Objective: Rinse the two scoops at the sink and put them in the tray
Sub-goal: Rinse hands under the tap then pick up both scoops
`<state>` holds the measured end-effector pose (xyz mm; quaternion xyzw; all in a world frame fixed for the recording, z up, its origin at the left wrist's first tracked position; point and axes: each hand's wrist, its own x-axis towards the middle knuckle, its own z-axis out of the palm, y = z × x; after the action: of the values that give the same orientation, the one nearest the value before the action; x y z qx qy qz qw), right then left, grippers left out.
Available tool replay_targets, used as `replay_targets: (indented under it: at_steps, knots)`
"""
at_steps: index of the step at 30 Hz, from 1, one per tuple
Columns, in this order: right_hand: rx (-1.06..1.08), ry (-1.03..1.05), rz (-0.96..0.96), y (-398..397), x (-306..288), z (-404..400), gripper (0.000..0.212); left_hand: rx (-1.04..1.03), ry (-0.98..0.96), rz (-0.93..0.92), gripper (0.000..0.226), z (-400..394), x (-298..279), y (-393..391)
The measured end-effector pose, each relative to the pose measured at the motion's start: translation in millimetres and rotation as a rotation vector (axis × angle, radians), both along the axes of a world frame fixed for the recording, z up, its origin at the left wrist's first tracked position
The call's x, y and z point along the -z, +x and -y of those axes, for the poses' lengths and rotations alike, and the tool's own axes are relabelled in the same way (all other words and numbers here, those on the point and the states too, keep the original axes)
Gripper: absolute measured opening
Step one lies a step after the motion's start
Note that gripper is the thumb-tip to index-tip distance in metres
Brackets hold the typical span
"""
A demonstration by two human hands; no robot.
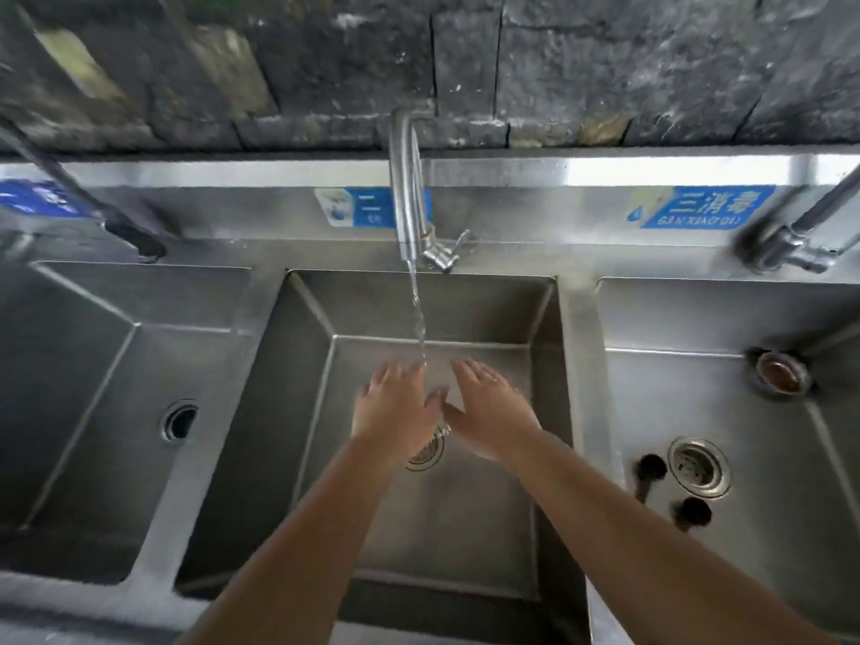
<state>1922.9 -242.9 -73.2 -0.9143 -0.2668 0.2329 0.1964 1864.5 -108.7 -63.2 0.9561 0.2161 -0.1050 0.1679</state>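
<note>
Both of my hands are held out over the middle basin (544,318) of a steel sink. My left hand (395,407) and my right hand (488,412) are empty, palms down, fingers spread, thumbs nearly touching. Water runs from the middle tap (407,202) and falls between them, by my left hand's fingertips. Two small dark scoops (650,467) (693,512) lie on the floor of the right basin, beside its drain (698,465), apart from my hands. No tray is in view.
A left basin (70,388) with an open drain hole (180,420) lies beside the middle one. A round metal strainer cup (781,372) sits at the right basin's back. Side taps (791,246) reach in at both edges. A dark stone wall stands behind.
</note>
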Motion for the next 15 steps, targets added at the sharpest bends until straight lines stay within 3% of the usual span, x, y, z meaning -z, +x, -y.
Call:
replay_targets:
  at_steps: [6,11,15]
  knots:
    - [0.030,-0.093,-0.025,0.2,5.6,-59.3,0.064,0.049,-0.020,0.024,0.061,-47.2,1.2,-2.0]
    - [0.199,-0.195,-0.099,25.3,-2.0,-95.0,0.071,0.172,0.051,0.069,0.071,-84.0,-13.8,30.9]
    - [0.320,0.004,-0.053,54.3,-14.7,-114.5,0.059,0.248,0.070,0.129,0.070,-104.0,-27.5,77.6]
